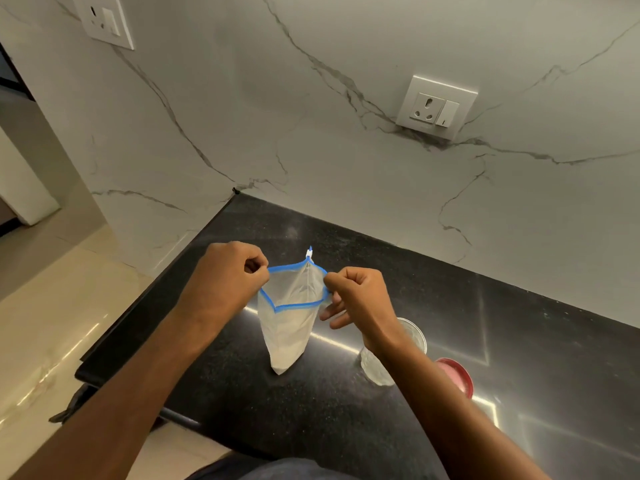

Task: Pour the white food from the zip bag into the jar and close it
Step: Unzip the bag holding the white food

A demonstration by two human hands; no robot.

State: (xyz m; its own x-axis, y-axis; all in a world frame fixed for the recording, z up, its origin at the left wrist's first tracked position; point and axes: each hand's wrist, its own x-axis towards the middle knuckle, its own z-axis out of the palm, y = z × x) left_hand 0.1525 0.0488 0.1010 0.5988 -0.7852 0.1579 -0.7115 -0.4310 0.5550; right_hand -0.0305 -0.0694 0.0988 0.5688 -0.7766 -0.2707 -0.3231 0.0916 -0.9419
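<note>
A clear zip bag [287, 327] with a blue zip rim stands on the black counter, white food filling its lower part. Its mouth is pulled wide apart. My left hand [228, 271] pinches the left side of the rim and my right hand [360, 292] pinches the right side. A clear glass jar [375, 370] stands to the right of the bag, mostly hidden behind my right forearm, with no lid on it. A red lid [457, 377] lies flat on the counter just right of the jar.
The black granite counter [346, 410] ends at its left edge [114, 337], with tiled floor beyond it. A marble wall with two socket plates [437, 107] rises behind the counter.
</note>
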